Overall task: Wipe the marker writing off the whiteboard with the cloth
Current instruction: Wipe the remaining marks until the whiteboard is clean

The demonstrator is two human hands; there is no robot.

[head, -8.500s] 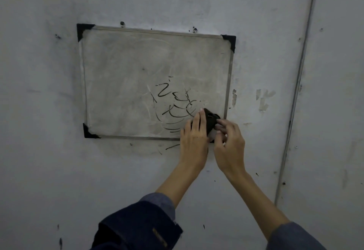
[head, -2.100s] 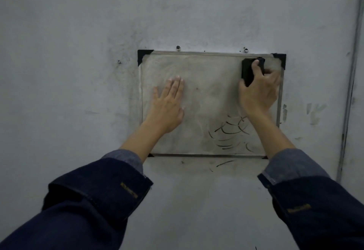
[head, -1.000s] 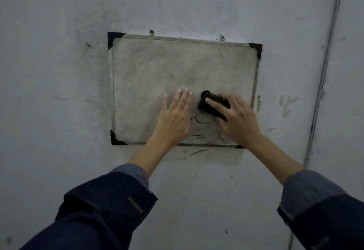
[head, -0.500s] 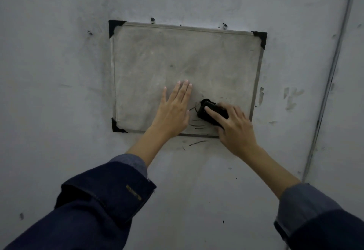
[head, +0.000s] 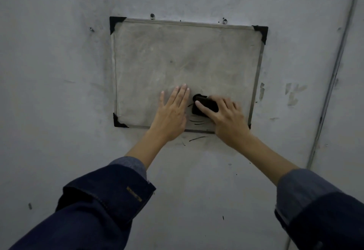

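Head view shows my left hand (head: 173, 111) spread flat bracing the whiteboard (head: 177, 62) while my right hand (head: 224, 115) grips the cloth (head: 204, 104) at lower centre-right; I should press firmly down over the remaining marker writing (head: 198, 121).

Left arm: reaches up and forward from the near left, forearm bare below a dark blue sleeve (head: 102, 200) rolled back at the cuff.
Left hand (head: 171, 115): flat, palm down, fingers straight and close together, thumb out to the left (nothing is gripped).
Right arm: comes in from the near right, angled toward the left, forearm bare, a dark blue sleeve (head: 315, 206) pushed up past the wrist.
Right hand (head: 226, 117): back of the hand toward the camera, fingers (head: 204, 107) stretched left and curled over a dark cloth (head: 206, 103), holding it down.
Spacing: the two hands lie side by side, just beside each other, not touching.
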